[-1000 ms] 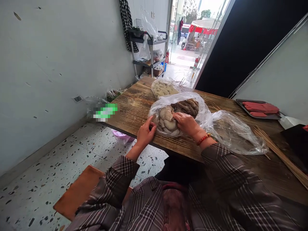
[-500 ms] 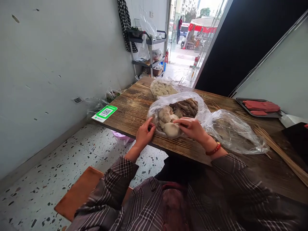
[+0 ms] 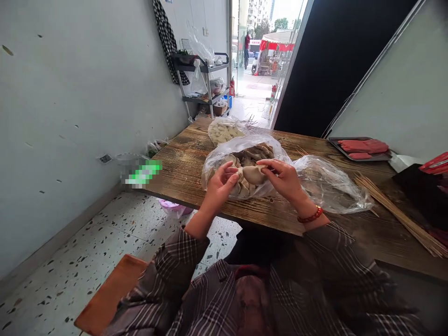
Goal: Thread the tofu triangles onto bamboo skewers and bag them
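A pale oyster mushroom (image 3: 254, 174) is held up between my two hands, above an open clear plastic bag (image 3: 224, 151) on the wooden table. My right hand (image 3: 282, 181), with a red bead bracelet at the wrist, grips the cap's right edge between thumb and fingers. On the other side, my left hand (image 3: 223, 183) pinches the mushroom's pale stem end. Inside the bag are more mushrooms (image 3: 257, 152), partly hidden behind my hands.
The wooden table (image 3: 178, 175) also bears a bag of pale pieces (image 3: 226, 132), a crumpled clear bag (image 3: 325, 186), long thin sticks (image 3: 392, 205) and a black tray (image 3: 336, 144) with red pieces. A shelf cart (image 3: 206, 70) stands beyond.
The mushroom has been lifted off the others in the bag. My left hand has moved from the bag's edge to the mushroom's stem. The camera view has shifted slightly.
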The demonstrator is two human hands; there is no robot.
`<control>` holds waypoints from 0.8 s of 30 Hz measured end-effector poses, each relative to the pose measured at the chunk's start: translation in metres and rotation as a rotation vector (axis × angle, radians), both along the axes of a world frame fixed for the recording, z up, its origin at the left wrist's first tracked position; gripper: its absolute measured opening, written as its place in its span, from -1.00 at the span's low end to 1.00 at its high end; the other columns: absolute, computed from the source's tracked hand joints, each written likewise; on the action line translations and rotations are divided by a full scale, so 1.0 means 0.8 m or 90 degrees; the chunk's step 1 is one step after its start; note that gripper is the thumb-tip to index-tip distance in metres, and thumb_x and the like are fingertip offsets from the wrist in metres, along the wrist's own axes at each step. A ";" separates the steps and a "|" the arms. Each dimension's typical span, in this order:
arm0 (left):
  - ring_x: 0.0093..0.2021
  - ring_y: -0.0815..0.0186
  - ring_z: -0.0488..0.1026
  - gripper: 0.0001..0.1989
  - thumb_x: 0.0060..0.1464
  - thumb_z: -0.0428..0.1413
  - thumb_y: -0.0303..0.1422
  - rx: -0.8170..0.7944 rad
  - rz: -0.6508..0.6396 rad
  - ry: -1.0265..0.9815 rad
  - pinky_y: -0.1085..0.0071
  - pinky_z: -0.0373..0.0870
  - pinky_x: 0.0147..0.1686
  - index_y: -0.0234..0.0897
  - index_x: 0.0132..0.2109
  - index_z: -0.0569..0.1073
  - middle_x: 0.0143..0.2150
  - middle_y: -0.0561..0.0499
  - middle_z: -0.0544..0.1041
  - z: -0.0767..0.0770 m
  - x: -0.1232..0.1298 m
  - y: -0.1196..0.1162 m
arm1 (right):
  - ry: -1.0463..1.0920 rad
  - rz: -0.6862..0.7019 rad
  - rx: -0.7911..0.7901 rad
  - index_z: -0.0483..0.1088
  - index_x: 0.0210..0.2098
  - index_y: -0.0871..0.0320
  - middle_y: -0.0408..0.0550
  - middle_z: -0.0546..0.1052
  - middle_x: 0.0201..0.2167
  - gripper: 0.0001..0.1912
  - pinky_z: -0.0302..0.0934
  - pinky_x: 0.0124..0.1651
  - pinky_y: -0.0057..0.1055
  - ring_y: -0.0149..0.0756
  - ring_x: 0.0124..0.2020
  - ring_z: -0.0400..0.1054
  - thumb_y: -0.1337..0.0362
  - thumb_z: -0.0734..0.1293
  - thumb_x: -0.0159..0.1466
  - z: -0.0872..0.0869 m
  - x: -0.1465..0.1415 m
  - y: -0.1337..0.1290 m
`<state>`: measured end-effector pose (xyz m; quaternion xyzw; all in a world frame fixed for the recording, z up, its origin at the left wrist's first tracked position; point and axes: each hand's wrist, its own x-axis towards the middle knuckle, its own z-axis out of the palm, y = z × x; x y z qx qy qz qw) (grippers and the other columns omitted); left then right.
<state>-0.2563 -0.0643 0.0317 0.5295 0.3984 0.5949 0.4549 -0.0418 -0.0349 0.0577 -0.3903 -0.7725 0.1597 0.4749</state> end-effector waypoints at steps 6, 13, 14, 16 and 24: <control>-0.23 0.31 0.50 -0.55 -0.16 0.38 -0.22 -0.138 -0.194 -0.151 0.40 0.49 -0.24 -0.30 -0.10 0.54 -0.18 -0.04 0.58 0.017 0.051 0.006 | 0.001 -0.001 0.012 0.52 -0.09 0.04 -0.12 0.60 -0.23 -0.77 0.34 -0.16 -0.36 -0.32 -0.25 0.46 0.32 0.31 0.29 0.005 0.009 -0.006; -0.26 0.34 0.52 -0.67 -0.22 0.41 -0.29 -0.216 -0.097 -0.168 0.48 0.52 -0.34 -0.21 -0.22 0.59 -0.21 0.06 0.63 0.016 0.055 0.004 | -0.114 -0.079 -0.002 0.50 -0.18 0.11 -0.11 0.60 -0.18 -0.86 0.29 0.01 -0.40 -0.36 -0.13 0.46 0.33 0.28 0.36 -0.006 0.035 0.015; -0.23 0.34 0.51 -0.72 -0.16 0.39 -0.31 -0.214 -0.086 -0.173 0.47 0.54 -0.29 -0.18 -0.23 0.59 -0.20 0.10 0.63 0.015 0.055 0.006 | -0.146 -0.098 -0.005 0.49 -0.15 0.12 -0.09 0.60 -0.14 -0.83 0.27 0.04 -0.39 -0.36 -0.08 0.45 0.29 0.26 0.39 -0.007 0.040 0.022; -0.18 0.34 0.50 -0.81 -0.07 0.34 -0.34 -0.222 -0.089 -0.161 0.45 0.56 -0.23 -0.13 -0.23 0.59 -0.22 0.14 0.63 0.015 0.058 0.007 | -0.220 -0.136 -0.002 0.49 -0.11 0.14 -0.04 0.56 -0.01 -0.79 0.24 0.11 -0.33 -0.30 0.04 0.41 0.24 0.24 0.41 -0.009 0.050 0.033; -0.26 0.32 0.50 -0.70 -0.25 0.40 -0.31 -0.303 -0.080 -0.134 0.52 0.54 -0.34 -0.15 -0.26 0.60 -0.23 0.12 0.63 0.012 0.077 -0.013 | -0.212 -0.337 0.044 0.55 -0.20 0.21 0.07 0.47 0.15 -0.80 0.15 0.26 -0.22 -0.23 0.16 0.32 0.34 0.26 0.36 -0.013 0.173 0.015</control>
